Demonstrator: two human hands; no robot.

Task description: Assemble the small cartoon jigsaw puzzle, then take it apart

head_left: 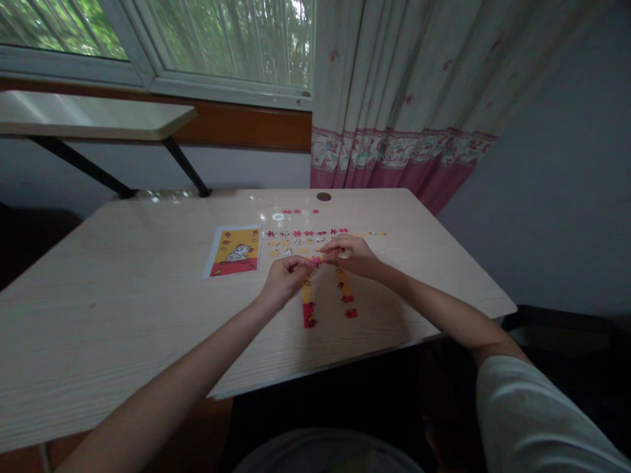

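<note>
Close together over the table are my two hands. A small pink-red jigsaw puzzle piece [315, 261] shows at the fingertips of my left hand [286, 279], which is closed in a pinch. Just to the right, my right hand [352, 256] has its thumb and fingers drawn together beside that piece; whether it grips the same piece or another is hidden. Below the hands lie a joined yellow-and-red puzzle strip [308, 314] on the left and a second strip [344, 282] on the right. A loose red piece [350, 313] lies under the second strip.
Several loose pieces lie in rows beyond my hands, including a red row [308, 233] and a farther one [296, 211]. A printed picture card [234, 253] lies left of them. A dark round disc [324, 196] is near the table's back edge; a raised shelf [98, 118] stands back left.
</note>
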